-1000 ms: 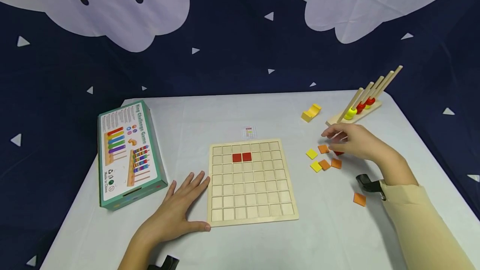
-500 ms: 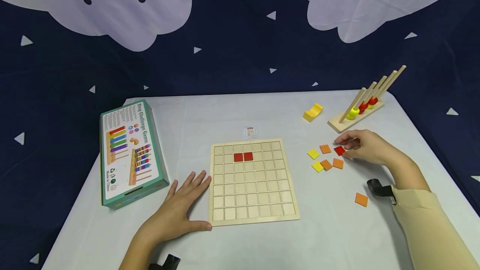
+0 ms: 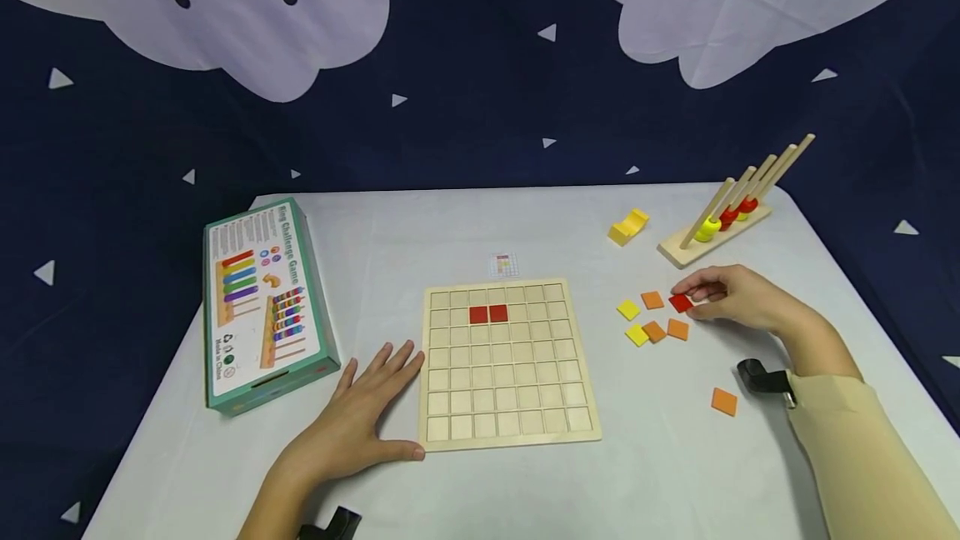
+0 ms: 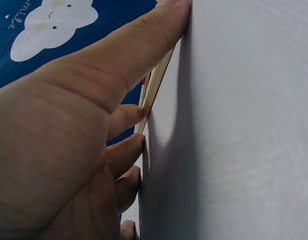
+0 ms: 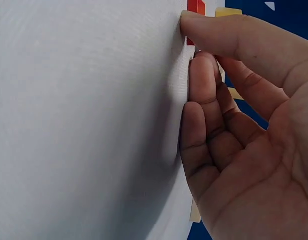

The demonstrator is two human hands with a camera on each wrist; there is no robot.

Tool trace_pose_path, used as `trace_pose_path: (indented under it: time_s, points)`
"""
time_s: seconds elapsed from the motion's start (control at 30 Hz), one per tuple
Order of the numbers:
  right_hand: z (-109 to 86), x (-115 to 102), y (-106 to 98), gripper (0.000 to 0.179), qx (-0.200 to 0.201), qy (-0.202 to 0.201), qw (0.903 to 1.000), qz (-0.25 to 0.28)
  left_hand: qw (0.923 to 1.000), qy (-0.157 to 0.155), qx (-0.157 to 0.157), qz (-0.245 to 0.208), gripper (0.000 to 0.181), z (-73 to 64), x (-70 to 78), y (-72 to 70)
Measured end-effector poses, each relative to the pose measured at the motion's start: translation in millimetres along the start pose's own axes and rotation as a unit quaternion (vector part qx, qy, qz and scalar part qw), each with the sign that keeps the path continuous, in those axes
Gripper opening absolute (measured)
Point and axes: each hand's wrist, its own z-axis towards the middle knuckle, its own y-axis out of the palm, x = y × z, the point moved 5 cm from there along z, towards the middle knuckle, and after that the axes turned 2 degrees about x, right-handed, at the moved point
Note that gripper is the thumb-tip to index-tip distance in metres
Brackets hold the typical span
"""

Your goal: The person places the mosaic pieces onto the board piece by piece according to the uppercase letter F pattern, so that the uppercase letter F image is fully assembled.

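My left hand [image 3: 358, 423] lies spread on the table, its thumb and a fingertip touching the left edge of a wooden grid board [image 3: 510, 445]. In the board's second row sit two red square tiles [image 3: 488, 314], side by side. To the right, my right hand [image 3: 750, 302] pinches another red tile [image 3: 680, 303] by its edges, between thumb and index finger, at the table surface. In the right wrist view the thumb overlaps the red tile [image 5: 196, 7] and the other fingers are curled. Near it lie two yellow tiles [image 3: 628, 309] and several orange tiles [image 3: 678, 329].
A green game box [image 3: 262, 298] stands at the left. Behind the board lies a small pattern card [image 3: 504, 265]. A yellow wavy block [image 3: 628, 227] and a wooden peg stand [image 3: 686, 250] with red and yellow rings are at the back right. One orange tile [image 3: 723, 402] lies near my right forearm.
My right hand has moved down and slightly right from beside the peg stand, and its thumb and index finger have closed on the red tile. The left hand stays at the board.
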Motion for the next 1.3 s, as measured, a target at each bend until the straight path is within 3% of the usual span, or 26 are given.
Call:
trace_pose_path:
  time_s: [0.53, 1.3]
  points:
    - [4.9, 7, 0, 0.044, -0.011, 0.018, 0.9996, 0.018, 1.0, 0.0, 0.0, 0.004, 0.118, 1.0, -2.3, 1.0]
    - [-1.6, -7, 3, 0.041, 0.044, 0.009, 0.9986, -0.027, 1.0, 0.0, 0.0, 0.007, 0.116, -0.3, -0.2, 0.3]
